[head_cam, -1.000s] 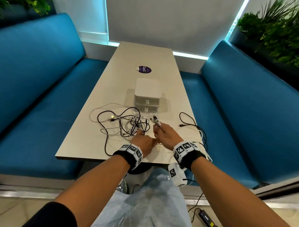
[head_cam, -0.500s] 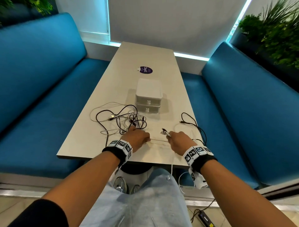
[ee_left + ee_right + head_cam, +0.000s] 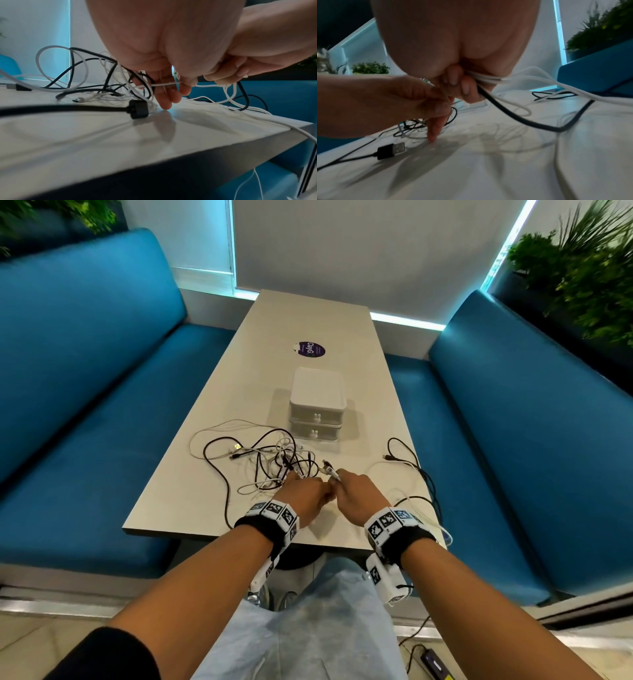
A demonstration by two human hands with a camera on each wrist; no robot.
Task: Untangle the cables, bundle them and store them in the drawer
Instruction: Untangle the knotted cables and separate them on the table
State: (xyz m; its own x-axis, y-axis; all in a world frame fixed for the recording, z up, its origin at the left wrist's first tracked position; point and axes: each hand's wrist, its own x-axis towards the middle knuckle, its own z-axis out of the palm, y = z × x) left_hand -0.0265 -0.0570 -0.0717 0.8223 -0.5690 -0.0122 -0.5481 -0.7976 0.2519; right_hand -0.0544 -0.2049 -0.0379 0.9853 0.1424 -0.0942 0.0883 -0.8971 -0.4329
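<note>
While a thin white cable point(image 3: 164, 85) is pinched by the left hand point(image 3: 305, 497), gathered white and black strands point(image 3: 485, 79) are clenched in the right hand point(image 3: 358, 494), likely for tension against the tangle point(image 3: 274, 460).

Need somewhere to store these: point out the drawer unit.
Head view: the drawer unit sits mid-table, just beyond the cable tangle and nearer than the purple sticker.
</note>
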